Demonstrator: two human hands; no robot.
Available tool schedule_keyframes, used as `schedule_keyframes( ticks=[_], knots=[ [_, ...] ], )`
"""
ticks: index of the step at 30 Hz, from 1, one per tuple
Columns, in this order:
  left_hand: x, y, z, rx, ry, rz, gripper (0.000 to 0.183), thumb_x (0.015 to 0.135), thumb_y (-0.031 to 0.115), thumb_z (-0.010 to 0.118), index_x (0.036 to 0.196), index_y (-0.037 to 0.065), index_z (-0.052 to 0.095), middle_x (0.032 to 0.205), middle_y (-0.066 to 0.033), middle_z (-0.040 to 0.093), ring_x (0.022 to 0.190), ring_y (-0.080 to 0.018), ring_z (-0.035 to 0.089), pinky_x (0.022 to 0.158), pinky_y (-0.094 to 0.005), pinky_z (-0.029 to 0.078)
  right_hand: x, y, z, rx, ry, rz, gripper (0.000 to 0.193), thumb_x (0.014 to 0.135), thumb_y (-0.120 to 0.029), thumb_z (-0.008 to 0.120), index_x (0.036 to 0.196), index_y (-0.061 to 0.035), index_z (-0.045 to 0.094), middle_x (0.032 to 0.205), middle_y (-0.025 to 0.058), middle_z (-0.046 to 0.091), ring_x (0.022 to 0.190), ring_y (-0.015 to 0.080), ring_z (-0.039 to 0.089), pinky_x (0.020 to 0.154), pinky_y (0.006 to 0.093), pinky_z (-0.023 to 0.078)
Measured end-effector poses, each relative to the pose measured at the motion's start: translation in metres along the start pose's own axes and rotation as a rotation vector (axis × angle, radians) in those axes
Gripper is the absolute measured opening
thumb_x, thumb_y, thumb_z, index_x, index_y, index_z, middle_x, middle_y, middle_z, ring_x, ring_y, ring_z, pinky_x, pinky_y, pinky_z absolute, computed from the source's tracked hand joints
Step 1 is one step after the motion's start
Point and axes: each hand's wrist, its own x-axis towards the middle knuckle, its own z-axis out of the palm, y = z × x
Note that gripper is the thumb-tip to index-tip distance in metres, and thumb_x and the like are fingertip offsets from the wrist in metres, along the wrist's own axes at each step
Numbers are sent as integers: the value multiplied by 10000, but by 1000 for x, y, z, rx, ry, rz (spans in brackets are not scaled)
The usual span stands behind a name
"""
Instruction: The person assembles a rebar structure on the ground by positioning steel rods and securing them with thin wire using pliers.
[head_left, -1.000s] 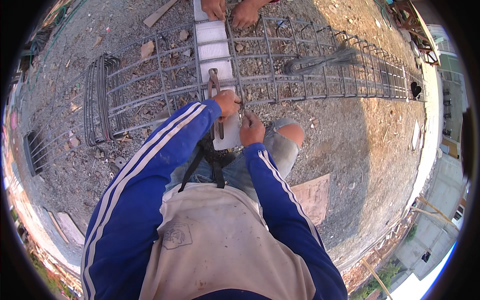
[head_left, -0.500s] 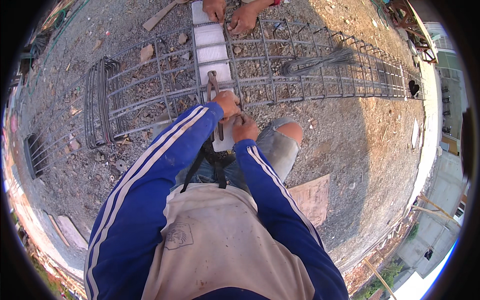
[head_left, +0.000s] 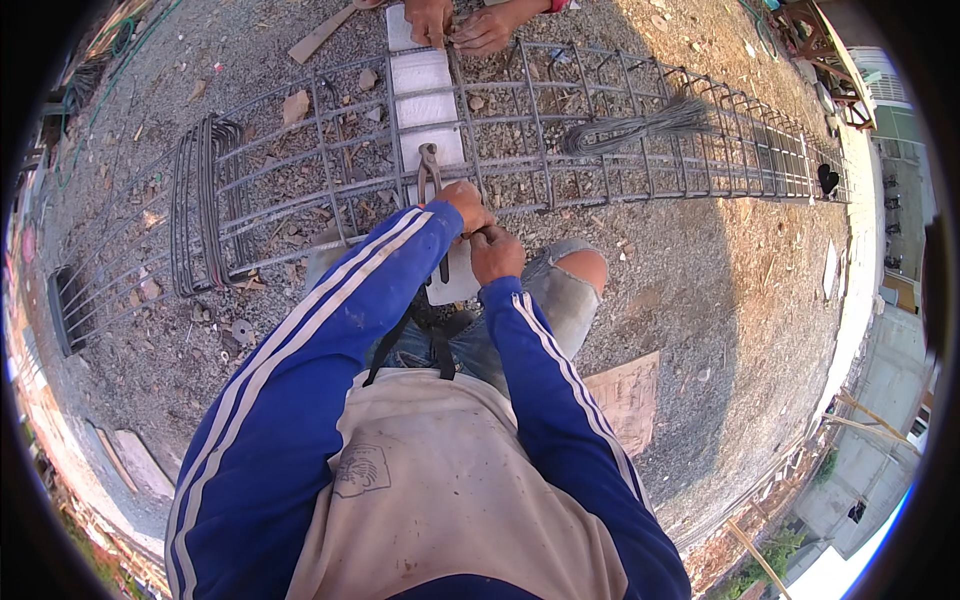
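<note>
Near me: blue sleeves angled in, both forearms converging at cage edge. Right hand fisted, closed around something thin, likely tie wire, can't confirm. Left hand closed on pincers, jaws up at rebar cage bar. I judge tie-twisting in hand; next needs firm twist, wire kept taut. Farther: wire bundle atop cage, co-worker's hands at far side.

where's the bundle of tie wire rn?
Head view, upper right: the tie wire bundle lies on top of the rebar cage, right of the white board, beyond the person's hands.
</note>
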Motion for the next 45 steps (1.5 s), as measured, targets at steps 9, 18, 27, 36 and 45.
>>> schedule_keyframes(
  ticks=[9,18,27,36,45],
  knots=[
    [-9,-4,-2,-267,-37,-17,361,900,336,566,950,-11,653,747,-90,641,559,-187,666,447,-349,562,19,10,-16,125,84,121,273,721,-288,677,821,-35,704,763,178,679,736,344,662,704,422,513],
    [-7,-3,-2,-211,-61,-47,404,930,344,532,1030,-34,634,764,-117,641,554,-193,659,443,-345,562,49,29,-36,667,-486,517,277,882,-334,632,806,-68,644,654,-6,583,508,77,501,425,244,380],
    [0,-2,12,-148,13,-46,415,936,351,517,1015,-34,649,751,-130,649,549,-219,651,463,-350,548,8,49,17,249,-119,189,327,834,-310,666,716,-6,646,646,48,610,559,150,575,538,323,457],
    [-60,-30,91,-222,703,325,325,954,291,501,1106,12,565,764,-104,616,738,-175,639,620,-341,523,-93,22,-68,587,-335,127,246,910,-206,588,954,11,694,590,-19,517,531,64,449,484,245,364],
    [-143,-17,123,-1529,-115,-61,204,1000,210,420,1051,47,532,801,-13,576,718,-178,623,650,-337,549,-212,41,-152,721,-453,347,268,937,-181,578,1107,10,658,631,-21,505,541,54,437,490,209,344]
  ],
)
